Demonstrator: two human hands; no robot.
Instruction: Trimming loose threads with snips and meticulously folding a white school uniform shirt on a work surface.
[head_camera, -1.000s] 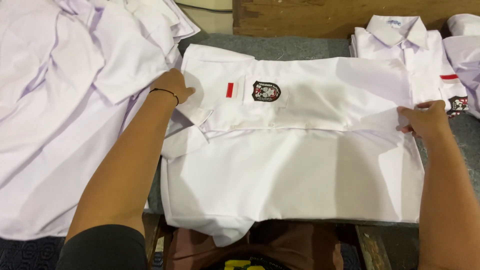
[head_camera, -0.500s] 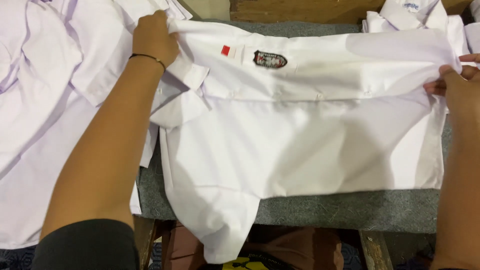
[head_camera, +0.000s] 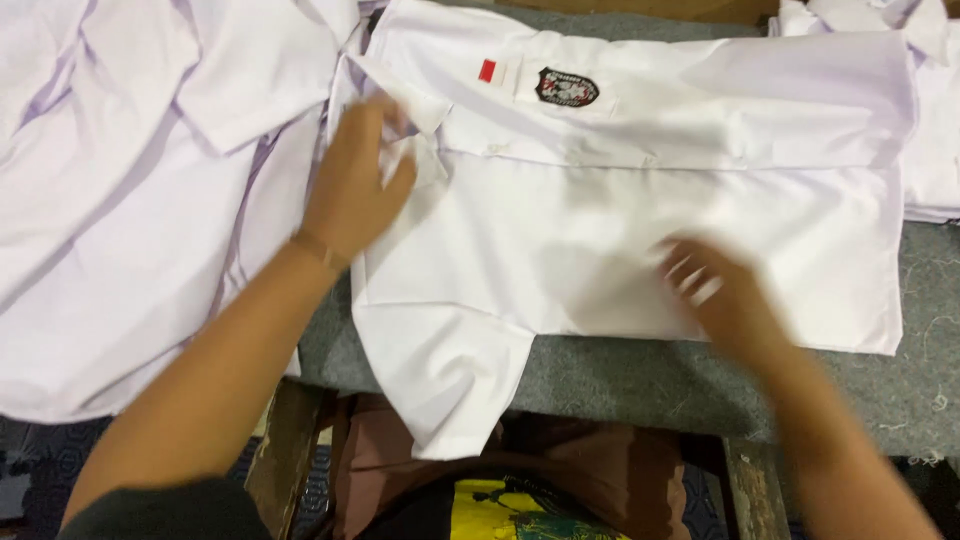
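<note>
A white short-sleeved shirt lies spread across a grey felt-covered table, with a small red patch and a dark round badge on its chest pocket area. One sleeve hangs over the table's near edge. My left hand rests on the shirt's collar end at the left, fingers apart, a thin band on the wrist. My right hand is blurred with motion, flat and spread on the lower middle of the shirt.
A heap of white shirts covers the table to the left. Another folded white shirt lies at the far right. Wooden boards run along the back edge.
My right hand left the shirt's right edge and came down to its lower middle. My left hand slid down from the collar's top. The view shifted closer.
</note>
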